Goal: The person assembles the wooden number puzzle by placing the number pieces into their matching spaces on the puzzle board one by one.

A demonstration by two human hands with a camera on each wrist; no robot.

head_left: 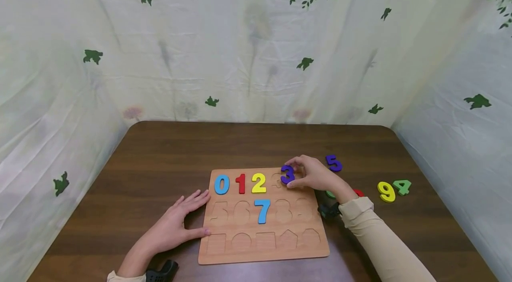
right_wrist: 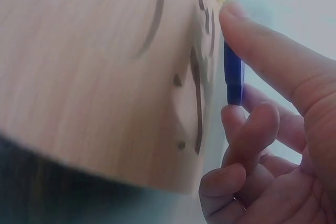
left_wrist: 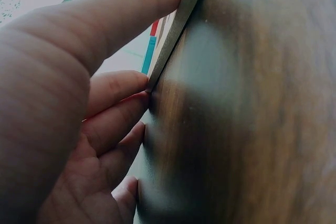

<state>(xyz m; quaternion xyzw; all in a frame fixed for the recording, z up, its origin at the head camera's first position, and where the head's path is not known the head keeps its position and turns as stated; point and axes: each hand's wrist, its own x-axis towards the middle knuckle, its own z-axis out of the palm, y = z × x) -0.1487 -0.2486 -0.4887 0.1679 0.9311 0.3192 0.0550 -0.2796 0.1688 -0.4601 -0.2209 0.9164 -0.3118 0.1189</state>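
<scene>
A wooden number board [head_left: 264, 253] lies on the table with shallow outlined slots. In its top row sit a blue 0 [head_left: 217, 184], a red 1 [head_left: 242, 185] and a yellow 2 [head_left: 259, 190]. A light blue 7 [head_left: 262, 215] is in the middle row. My right hand [head_left: 314, 176] pinches a purple 3 [head_left: 291, 176] between thumb and fingers over the top row, right of the 2. From the right wrist, the 3 [right_wrist: 233, 72] shows edge-on above the board. My left hand [head_left: 172, 225] rests at the board's left edge, fingers extended, thumb and fingertips touching it.
Right of the board lie a purple 5 [head_left: 334, 164], a yellow 9 [head_left: 390, 197] and a green 4 [head_left: 402, 187]. A green piece [head_left: 330, 194] and a red piece [head_left: 359, 193] are mostly hidden by the right arm. A patterned curtain [head_left: 224, 73] stands behind the table.
</scene>
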